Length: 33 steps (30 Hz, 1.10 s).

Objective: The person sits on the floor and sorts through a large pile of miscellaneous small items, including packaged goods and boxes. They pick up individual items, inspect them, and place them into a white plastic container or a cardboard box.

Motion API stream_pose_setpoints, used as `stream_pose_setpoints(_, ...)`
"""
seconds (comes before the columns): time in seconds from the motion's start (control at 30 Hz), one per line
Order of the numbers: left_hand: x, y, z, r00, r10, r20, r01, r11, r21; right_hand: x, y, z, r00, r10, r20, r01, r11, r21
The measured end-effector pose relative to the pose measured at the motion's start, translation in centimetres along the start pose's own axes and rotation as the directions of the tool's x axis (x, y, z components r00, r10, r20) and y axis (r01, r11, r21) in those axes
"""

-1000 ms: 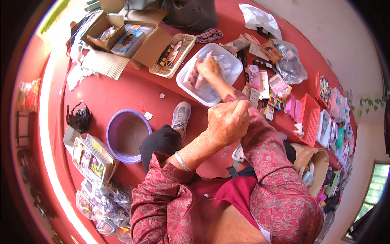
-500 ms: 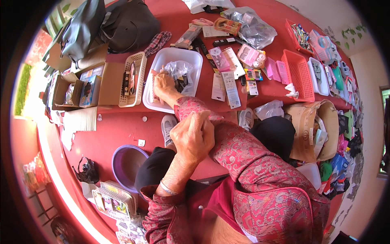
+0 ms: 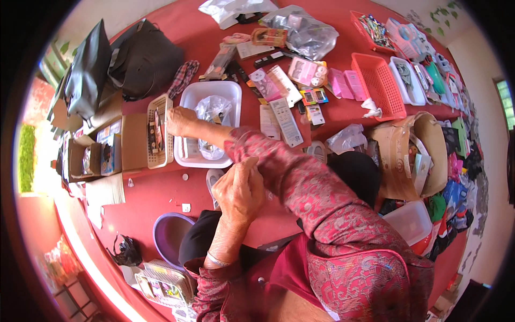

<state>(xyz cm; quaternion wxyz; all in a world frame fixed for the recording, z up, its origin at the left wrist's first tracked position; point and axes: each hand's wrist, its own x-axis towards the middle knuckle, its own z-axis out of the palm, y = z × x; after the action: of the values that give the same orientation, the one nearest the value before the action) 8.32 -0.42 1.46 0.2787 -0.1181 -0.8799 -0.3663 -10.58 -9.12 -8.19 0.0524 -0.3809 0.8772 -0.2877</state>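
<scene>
Here your right hand reaches far forward across your body, the patterned sleeve running toward the upper left, and it rests at the left rim of the white rectangular tub. That tub sits on the red floor with its long axis running away from you, and it holds a crumpled clear plastic bag with something dark inside; what else lies under the bag you cannot make out. The right hand's fingers are curled toward the gap between the tub and the beige slotted basket just beside it on the left, but whether they pinch anything cannot be told from here. That basket is narrow, lies parallel to the tub, and carries a few small dark and orange items.

Your left hand is raised close in front of you, fingers bent loosely together near the right sleeve's elbow; no object shows in it, and how tightly it is closed cannot be told.

To the left of the basket stand open cardboard boxes with packaged goods. A purple round basin sits near your knee. Farther right lie an orange mesh basket and a torn cardboard box holding mixed packets.
</scene>
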Motion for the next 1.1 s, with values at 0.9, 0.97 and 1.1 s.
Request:
stream_pose_setpoints(0.9, -0.9, -0.3, 8.3, 0.656, 0.031, 0.754, -0.292, 0.932, 0.216, -17.8, 32.7, -15.2, 0.754, 0.336, -0.565, -0.645, 0.539, -0.541)
stream_pose_setpoints(0.97, -0.8, -0.2, 8.2, 0.673, 0.058, 0.737, -0.306, 0.929, 0.207, -17.2, 33.7, -17.2, 0.605, 0.588, -0.537, -0.754, 0.64, -0.149)
stream_pose_setpoints(1.1, -0.7, -0.1, 8.4, 0.694, 0.088, 0.714, -0.304, 0.935, 0.18, -18.4, 36.0, -21.4, 0.439, 0.773, -0.457, -0.532, 0.634, 0.562)
